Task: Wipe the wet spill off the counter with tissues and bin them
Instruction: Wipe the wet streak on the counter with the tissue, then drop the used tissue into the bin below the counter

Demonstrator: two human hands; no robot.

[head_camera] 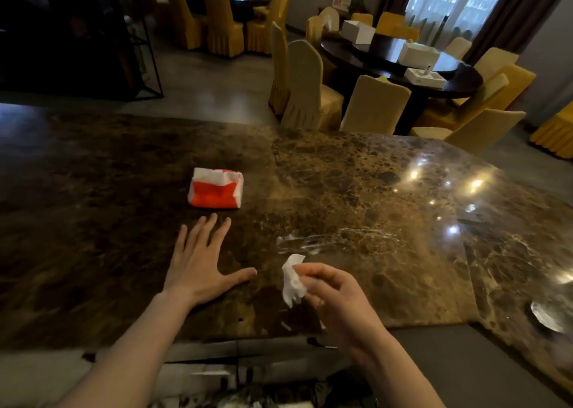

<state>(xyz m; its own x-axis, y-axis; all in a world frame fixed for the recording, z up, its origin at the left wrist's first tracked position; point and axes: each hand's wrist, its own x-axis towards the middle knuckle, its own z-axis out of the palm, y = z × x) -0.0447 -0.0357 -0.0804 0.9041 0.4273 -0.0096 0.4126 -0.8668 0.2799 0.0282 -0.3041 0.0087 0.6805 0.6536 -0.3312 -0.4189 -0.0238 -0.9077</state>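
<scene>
Left hand (198, 268) flat, fingers (203, 232) spread, right hand (338, 299) raised, fingers curled closed

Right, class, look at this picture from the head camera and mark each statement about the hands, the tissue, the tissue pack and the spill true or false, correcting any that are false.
1. The right hand holds a crumpled white tissue. True.
2. The left hand grips the tissue pack. False: it rests flat on the counter with fingers spread, short of the pack.
3. A wet spill glistens on the counter beyond the right hand. True.
4. The tissue is pressed onto the spill. False: it is held nearer the person than the spill.
5. The tissue pack is blue. False: it is red and white.
</scene>
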